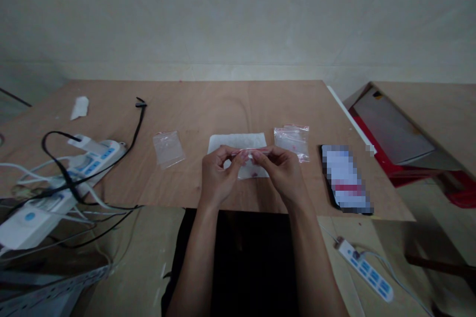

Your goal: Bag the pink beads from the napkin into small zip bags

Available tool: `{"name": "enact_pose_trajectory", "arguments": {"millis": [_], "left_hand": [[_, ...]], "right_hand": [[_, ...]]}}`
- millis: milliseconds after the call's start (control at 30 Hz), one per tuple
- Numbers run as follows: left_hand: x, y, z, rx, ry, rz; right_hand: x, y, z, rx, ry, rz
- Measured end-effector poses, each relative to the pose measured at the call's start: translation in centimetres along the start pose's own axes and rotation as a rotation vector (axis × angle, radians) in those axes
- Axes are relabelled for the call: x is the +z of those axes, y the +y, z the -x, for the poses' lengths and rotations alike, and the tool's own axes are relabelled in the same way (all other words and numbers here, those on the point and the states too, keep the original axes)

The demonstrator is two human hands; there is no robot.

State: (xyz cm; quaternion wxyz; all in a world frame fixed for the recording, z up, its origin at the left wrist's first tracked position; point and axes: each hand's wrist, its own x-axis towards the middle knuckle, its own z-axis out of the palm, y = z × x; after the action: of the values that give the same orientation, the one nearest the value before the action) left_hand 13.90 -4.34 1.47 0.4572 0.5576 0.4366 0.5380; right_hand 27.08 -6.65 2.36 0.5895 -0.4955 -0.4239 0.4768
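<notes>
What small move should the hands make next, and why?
Perhaps slide the right hand outward along the upper edge of the clear bag while the left hand holds it: both pinch that edge, close together; whether it is sealed is unclear.

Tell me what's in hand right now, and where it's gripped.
A small clear plastic bag, pinched at its far edge, the left hand and right hand side by side, thumbs nearest the camera.

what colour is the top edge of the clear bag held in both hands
Pinkish red along the top edge of the clear bag, seen in the head view.
</notes>
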Motion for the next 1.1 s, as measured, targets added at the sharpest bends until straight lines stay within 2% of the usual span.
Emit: {"name": "enact_pose_trajectory", "arguments": {"millis": [133, 233, 400, 533, 633, 733, 800, 900, 1000, 1100], "left_hand": [[0.0, 0.3, -0.1, -0.051, -0.09, 0.055], [-0.1, 0.4, -0.2, -0.082, -0.134, 0.074], [-0.1, 0.3, -0.2, -0.073, -0.074, 0.05], [-0.3, 0.2, -0.1, -0.011, -0.024, -0.017], [-0.9, 0.5, -0.2, 0.008, -0.086, -0.059], [-1.5, 1.2, -0.4, 0.004, -0.188, -0.073], [-1.8, 1.5, -0.4, -0.017, -0.205, -0.087], [-2.0, 1.7, -0.5, -0.059, -0.094, -0.07], [-2.0, 1.5, -0.5, -0.073, 0.039, -0.015], [-2.2, 1.6, -0.7, -0.071, 0.001, 0.018]], "right_hand": [[-0.1, -0.1, 0.2, -0.066, 0.006, 0.011], [-0.3, -0.1, 0.2, -0.059, -0.012, 0.032], [-0.1, 0.1, 0.0, -0.073, -0.042, 0.018], [0.3, 0.2, -0.1, -0.05, -0.082, -0.005], [0.4, 0.3, 0.0, -0.022, -0.086, -0.057], [0.5, 0.5, 0.0, -0.03, -0.047, -0.061], [0.6, 0.5, 0.0, -0.051, -0.012, -0.036], [0.7, 0.3, 0.0, -0.09, 0.025, 0.011], [0.6, -0.3, 0.0, -0.116, -0.012, 0.06], [0.5, -0.9, 0.0, -0.131, -0.053, 0.105]]}}
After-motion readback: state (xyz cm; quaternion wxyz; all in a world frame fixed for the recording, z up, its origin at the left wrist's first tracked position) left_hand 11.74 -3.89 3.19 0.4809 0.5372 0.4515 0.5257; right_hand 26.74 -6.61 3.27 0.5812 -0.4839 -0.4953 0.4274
